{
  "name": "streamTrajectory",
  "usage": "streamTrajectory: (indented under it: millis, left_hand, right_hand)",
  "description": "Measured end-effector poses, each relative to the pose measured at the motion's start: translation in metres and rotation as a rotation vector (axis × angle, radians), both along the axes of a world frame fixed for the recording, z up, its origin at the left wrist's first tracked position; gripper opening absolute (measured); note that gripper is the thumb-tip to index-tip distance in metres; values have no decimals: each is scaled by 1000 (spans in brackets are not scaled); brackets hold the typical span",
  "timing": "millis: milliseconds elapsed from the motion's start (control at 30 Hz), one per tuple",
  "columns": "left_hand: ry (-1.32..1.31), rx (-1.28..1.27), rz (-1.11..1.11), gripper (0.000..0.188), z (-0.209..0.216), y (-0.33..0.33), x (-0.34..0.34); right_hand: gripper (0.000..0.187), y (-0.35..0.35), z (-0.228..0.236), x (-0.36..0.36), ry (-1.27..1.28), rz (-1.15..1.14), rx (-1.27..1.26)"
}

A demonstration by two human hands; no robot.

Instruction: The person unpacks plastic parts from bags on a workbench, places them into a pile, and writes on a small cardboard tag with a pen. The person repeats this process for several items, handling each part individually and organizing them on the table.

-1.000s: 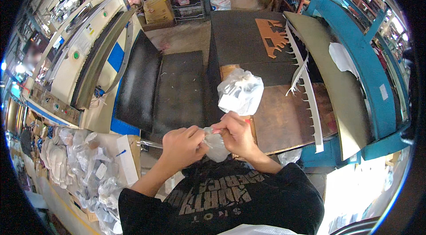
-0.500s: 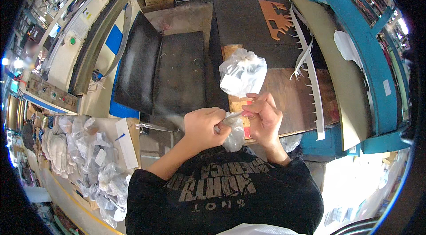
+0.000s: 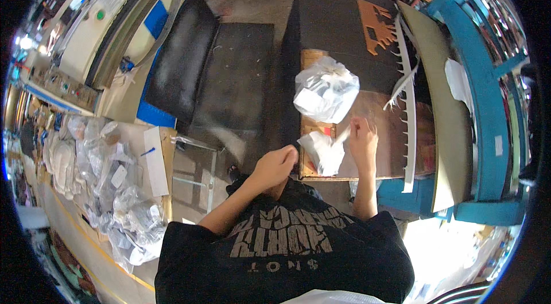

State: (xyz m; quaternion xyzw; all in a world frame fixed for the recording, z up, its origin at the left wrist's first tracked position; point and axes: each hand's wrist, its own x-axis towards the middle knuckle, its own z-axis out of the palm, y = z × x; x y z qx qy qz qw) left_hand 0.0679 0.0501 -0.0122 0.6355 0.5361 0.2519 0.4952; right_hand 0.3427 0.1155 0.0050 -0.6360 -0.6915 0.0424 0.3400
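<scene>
A small white plastic bag hangs or rests at the near left corner of the workbench, its twisted top pointing toward my right hand. The fingers of that hand are curled at this top and appear to pinch it; motion blurs them a little. To the left, clear of the bag, my left hand is closed in a loose fist with nothing visible in it. Just beyond the small bag stands a larger, filled clear plastic bag, gathered at its top, with a white label on its side.
A brown cut-out sheet and a jagged white strip lie on the dark workbench. A blue machine borders it on the right. At left are a table with heaped plastic bags, a blue pen and a cream machine.
My hands have drawn apart: the left moved down and left off the small bag, the right shifted right. The small bag has moved right, to the bench's corner. The whole view has shifted slightly.
</scene>
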Motion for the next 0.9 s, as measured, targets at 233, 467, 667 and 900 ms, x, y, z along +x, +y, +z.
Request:
streamTrajectory:
  millis: [233,467,667,900]
  left_hand:
    - [-530,-219,819,35,-90,-70,-84]
    - [-451,-158,1293,29,-70,-102,-132]
    - [-365,13,1532,35,-59,-138,-181]
    - [-583,199,1545,25,-17,-202,-275]
  right_hand:
    - [12,-8,0,-117,-19,470,-35]
    - [16,-21,-11,-235,8,1138,-367]
    - [30,-69,19,-338,49,1488,-938]
    - [18,-96,-5,-463,379,1374,-1107]
